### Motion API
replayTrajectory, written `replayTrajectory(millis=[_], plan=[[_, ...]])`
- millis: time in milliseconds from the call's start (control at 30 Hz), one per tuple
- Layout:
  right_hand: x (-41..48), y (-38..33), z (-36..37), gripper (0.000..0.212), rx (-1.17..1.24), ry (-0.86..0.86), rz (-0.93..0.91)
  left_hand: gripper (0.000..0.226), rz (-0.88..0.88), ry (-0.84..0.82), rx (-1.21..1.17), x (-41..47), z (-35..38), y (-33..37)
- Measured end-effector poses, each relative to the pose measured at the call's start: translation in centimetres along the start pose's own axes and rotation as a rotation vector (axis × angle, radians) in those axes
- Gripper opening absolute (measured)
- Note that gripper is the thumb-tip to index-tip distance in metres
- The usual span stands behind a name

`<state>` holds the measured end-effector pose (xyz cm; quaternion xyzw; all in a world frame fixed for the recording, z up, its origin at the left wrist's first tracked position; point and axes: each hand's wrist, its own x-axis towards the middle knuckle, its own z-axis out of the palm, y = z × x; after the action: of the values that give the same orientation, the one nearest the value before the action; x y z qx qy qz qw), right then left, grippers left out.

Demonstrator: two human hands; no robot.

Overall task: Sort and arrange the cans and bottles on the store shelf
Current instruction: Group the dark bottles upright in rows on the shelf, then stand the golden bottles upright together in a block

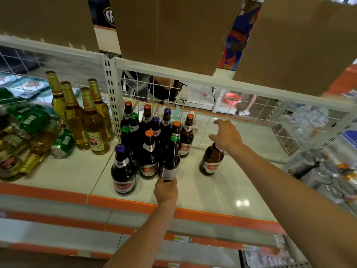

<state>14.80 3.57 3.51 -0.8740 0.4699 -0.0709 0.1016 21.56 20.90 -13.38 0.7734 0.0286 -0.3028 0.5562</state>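
"Which step is this?"

"Grouping the dark bottles [148, 157] at mid-frame. The left hand [166, 190] grips the base of the green-capped bottle [170, 159], dark glass with a pale label, at the group's front on the shelf [222, 190]."

"And the right hand [226, 134]?"

"Its fingers are spread over the lone brown bottle [211, 161], perhaps touching it. Next, I'd judge, that bottle needs a firm grip."

White shelf [231, 190], orange front edge, glare spot on it. Wire grid [202, 97] behind. Cardboard boxes [173, 31] overhead. Beyond grid: grey floor [258, 105], possibly a pink basin [232, 98].
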Motion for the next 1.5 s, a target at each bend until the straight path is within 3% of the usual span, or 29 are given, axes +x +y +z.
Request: replayTrajectory(millis=[100, 200, 367, 567, 733, 900, 1033, 1200, 1300, 1400, 1500], plan=[[0.3, 2.4, 0.7, 0.050, 0.109, -0.098, 0.052, 0.038, -0.101, -0.016, -0.081, -0.3, 1.5, -0.4], [0.0, 3.5, 1.1, 0.040, 0.118, -0.044, 0.010, 0.063, -0.204, -0.159, -0.111, 0.4, 4.3, -2.2], [-2.1, 3.9, 0.1, 0.035, 0.091, -0.063, -0.057, 0.063, 0.025, -0.312, 0.105, -3.9, 4.4, -0.1], [-6.6, 1.8, 0.1, 0.033, 0.042, -0.093, -0.131, 0.083, 0.210, -0.396, 0.265, -5.3, 4.3, 1.2], [-9.3, -3.4, 0.4, 0.029, -0.043, -0.168, -0.251, 0.053, 0.336, -0.414, 0.255, -6.3, 0.0, -0.5], [-10.5, -8.6, 0.9, 0.028, -0.032, -0.175, -0.300, 0.044, 0.428, -0.325, 0.244, -4.7, -6.0, -1.0], [-11.0, -12.1, 2.6, 0.033, 0.000, -0.165, -0.316, 0.030, 0.413, -0.238, 0.236, -3.0, -9.4, -0.6], [-10.7, -15.1, 4.6, 0.026, 0.022, -0.131, -0.318, 0.036, 0.419, -0.185, 0.180, -1.1, -11.1, -0.1], [-10.1, -15.5, 4.8, 0.023, -0.002, -0.130, -0.288, 0.030, 0.397, -0.194, 0.127, -1.0, -11.4, 0.4], [-9.5, -15.7, 3.9, 0.019, -0.109, -0.231, -0.323, 0.028, 0.340, -0.222, 0.108, -1.3, -11.8, 0.3], [-8.9, -17.1, 1.3, 0.026, -0.135, -0.197, -0.395, 0.025, 0.263, -0.345, 0.259, -1.7, -12.8, 0.6]])
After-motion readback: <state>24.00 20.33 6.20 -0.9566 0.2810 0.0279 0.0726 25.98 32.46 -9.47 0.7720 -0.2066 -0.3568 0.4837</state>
